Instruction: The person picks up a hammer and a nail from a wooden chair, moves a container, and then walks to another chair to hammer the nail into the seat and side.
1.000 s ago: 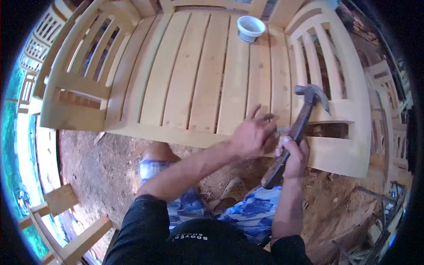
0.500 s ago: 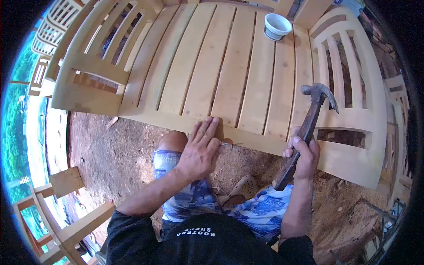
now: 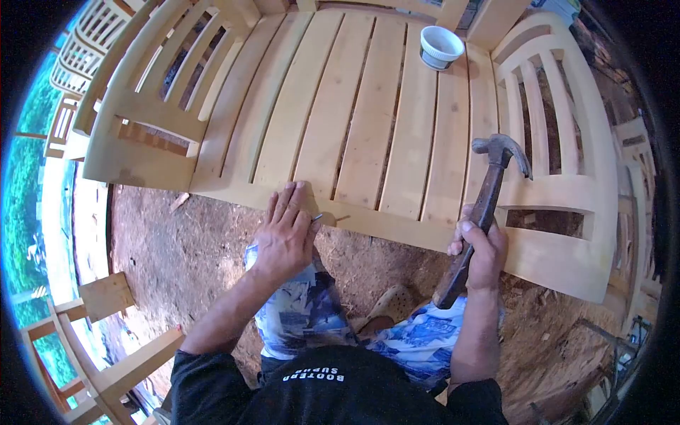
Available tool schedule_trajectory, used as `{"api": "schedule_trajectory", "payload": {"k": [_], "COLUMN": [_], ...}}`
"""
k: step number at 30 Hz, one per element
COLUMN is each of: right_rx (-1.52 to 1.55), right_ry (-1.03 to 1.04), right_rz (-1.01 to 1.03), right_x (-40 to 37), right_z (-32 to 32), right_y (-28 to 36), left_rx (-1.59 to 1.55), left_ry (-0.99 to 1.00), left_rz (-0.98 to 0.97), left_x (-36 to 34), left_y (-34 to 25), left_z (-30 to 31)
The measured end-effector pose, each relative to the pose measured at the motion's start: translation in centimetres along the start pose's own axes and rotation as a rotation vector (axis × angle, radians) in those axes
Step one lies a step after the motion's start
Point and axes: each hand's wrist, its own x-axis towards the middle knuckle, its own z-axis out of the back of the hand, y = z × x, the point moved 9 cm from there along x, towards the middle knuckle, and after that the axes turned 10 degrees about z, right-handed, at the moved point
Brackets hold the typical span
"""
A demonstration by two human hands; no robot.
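Note:
My left hand rests its outstretched fingertips on the front rail of a pale wooden bench. By its thumb sticks out a small metal nail, which the thumb seems to pinch against the fingers; most of it is hidden. Closed round the dark handle of a claw hammer is my right hand. The hammer is raised in front of the bench's right end, head up and claw pointing right. Slatted seat boards run back from the rail.
A white tub stands on the seat's back right. Slatted armrests close off the left and right ends. Another wooden frame is at lower left. Bare dirt ground lies below, with my knees under the rail.
My left hand has slid left along the front rail, and the nail has moved with it. The hammer in my right hand has shifted slightly left.

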Motion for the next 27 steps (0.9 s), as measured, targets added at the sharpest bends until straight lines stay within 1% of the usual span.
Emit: {"api": "schedule_trajectory", "payload": {"k": [3, 6, 9, 12, 13, 16, 17, 21, 24, 27], "right_rx": [-0.008, -0.005, 0.008, -0.001, -0.009, -0.023, -0.026, -0.062, -0.106, -0.152], "right_ry": [0.01, 0.012, 0.0, 0.003, 0.01, 0.003, 0.011, 0.024, 0.05, 0.069], "right_rz": [-0.004, 0.003, -0.002, -0.011, -0.015, -0.049, -0.049, -0.049, -0.081, -0.098], "right_x": [0.1, 0.1, 0.1, 0.1, 0.1, 0.0, 0.1, 0.2, 0.1, 0.2], "right_z": [0.1, 0.1, 0.1, 0.0, -0.1, -0.4, -0.4, -1.3, -2.3, -2.9], "right_y": [-0.1, 0.1, 0.1, 0.1, 0.0, -0.3, -0.6, -1.4, -1.6, -2.0], "left_rx": [0.027, 0.007, 0.002, -0.166, -0.196, -0.448, -0.524, -0.53, -0.725, -0.675], "left_ry": [0.035, 0.005, -0.038, 0.017, -0.041, 0.094, 0.09, 0.354, 0.327, 0.282], "left_rz": [0.01, 0.004, -0.074, -0.016, -0.106, -0.008, 0.064, 0.252, 0.308, 0.396], "left_x": [-0.2, -0.1, -0.3, -1.9, -2.1, -3.7, -4.3, -6.3, -7.0, -7.8], "left_y": [0.1, -0.2, -0.5, -0.6, -1.8, -1.2, -0.9, 0.5, 1.3, 2.7], "left_z": [0.4, 1.2, 1.6, 2.0, 3.0, 0.9, 0.7, -1.1, -0.6, -0.6]}}
